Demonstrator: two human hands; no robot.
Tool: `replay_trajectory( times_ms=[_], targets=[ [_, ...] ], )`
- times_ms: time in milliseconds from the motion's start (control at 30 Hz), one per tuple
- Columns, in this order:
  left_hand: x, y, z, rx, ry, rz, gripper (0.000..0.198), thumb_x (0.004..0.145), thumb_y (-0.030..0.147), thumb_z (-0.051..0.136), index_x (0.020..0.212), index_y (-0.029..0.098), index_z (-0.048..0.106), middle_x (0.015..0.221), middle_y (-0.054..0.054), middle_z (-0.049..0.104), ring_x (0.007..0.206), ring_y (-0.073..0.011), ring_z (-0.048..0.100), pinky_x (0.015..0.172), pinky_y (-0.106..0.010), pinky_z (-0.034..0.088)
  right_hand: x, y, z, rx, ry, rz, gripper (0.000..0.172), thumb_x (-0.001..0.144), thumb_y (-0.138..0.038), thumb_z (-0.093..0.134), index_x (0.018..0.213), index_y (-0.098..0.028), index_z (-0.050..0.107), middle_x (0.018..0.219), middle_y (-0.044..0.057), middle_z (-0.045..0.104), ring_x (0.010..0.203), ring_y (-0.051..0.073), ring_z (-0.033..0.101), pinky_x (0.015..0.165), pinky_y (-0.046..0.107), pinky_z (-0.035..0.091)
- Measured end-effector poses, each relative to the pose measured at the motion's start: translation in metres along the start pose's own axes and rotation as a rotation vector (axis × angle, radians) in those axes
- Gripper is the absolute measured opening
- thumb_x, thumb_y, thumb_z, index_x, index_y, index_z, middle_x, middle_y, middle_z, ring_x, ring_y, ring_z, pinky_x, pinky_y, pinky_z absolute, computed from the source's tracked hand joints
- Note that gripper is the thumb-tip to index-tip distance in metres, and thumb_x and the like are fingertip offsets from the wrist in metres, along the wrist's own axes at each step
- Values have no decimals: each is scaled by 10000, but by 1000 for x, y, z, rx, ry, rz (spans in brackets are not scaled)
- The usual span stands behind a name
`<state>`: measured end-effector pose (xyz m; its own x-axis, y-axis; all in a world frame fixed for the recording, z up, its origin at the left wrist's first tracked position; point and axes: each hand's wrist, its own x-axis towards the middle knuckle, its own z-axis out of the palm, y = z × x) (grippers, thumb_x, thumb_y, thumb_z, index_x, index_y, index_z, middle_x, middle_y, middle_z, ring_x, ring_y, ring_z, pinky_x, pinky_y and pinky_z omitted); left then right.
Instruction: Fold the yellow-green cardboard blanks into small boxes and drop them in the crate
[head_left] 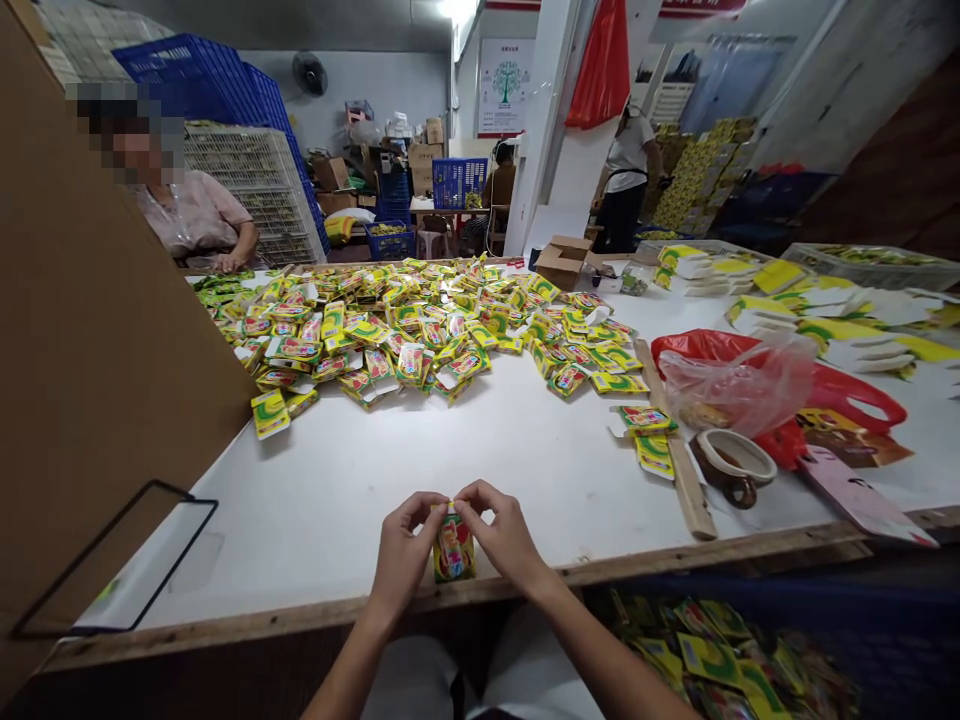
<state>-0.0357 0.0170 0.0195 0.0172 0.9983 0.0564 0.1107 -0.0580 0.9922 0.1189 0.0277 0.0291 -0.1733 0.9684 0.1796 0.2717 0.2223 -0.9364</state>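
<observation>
A small yellow and green printed carton (454,549) stands upright near the front edge of the white table (480,470). My left hand (403,545) and my right hand (501,530) both pinch its top, with fingers curled round its upper corners. A big heap of flat yellow-green packets (420,325) lies farther back across the table's middle. Two more flat packets (651,438) rest to the right beside a wooden stick (679,460).
A tape roll (735,462), a clear plastic bag (739,385) over a red bag, and stacked flat cartons (825,315) lie at the right. A brown cardboard wall (82,370) stands left. A bin of packets (720,655) sits below right. A person (191,215) sits across the table.
</observation>
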Motion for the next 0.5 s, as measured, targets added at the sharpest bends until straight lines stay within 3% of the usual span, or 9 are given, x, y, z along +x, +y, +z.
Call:
replay_trajectory(
  times_ms=[233, 300, 400, 433, 500],
  targets=[
    [-17, -6, -1, -2, -75, 48, 208, 847, 316, 544, 936, 181, 674, 963, -71, 664, 923, -204, 611, 821, -301, 482, -11, 10, 12, 82, -55, -25, 169, 860, -313, 542, 855, -180, 645, 828, 42, 680, 791, 181, 624, 728, 282, 488],
    [-16, -8, -4, 52, -92, 65, 233, 855, 310, 532, 1021, 201, 654, 1015, -76, 650, 941, -203, 606, 823, -311, 487, -14, 9, 4, 64, -24, -21, 194, 866, -341, 521, 867, -191, 645, 852, 50, 683, 831, 199, 630, 741, 291, 496],
    [0, -14, -31, 255, 0, 127, 302, 855, 304, 523, 1139, 228, 591, 1124, -90, 597, 994, -214, 581, 827, -341, 490, -25, 9, -49, -82, 94, 27, 272, 866, -431, 481, 848, -216, 648, 858, 60, 687, 829, 216, 635, 720, 301, 506],
    [10, -16, -48, 359, 86, 163, 302, 855, 299, 517, 1139, 227, 588, 1162, -98, 570, 1047, -227, 555, 863, -366, 476, -32, 10, -77, -174, 117, 61, 299, 854, -468, 481, 830, -225, 654, 843, 66, 688, 801, 219, 638, 702, 308, 507],
    [32, -22, -91, 639, 332, 232, 295, 832, 290, 537, 1105, 210, 613, 1250, -119, 498, 1190, -273, 452, 1004, -449, 365, -51, 19, -137, -365, 30, 125, 315, 758, -541, 580, 794, -246, 686, 825, 88, 698, 769, 238, 650, 669, 323, 511]
  ],
)
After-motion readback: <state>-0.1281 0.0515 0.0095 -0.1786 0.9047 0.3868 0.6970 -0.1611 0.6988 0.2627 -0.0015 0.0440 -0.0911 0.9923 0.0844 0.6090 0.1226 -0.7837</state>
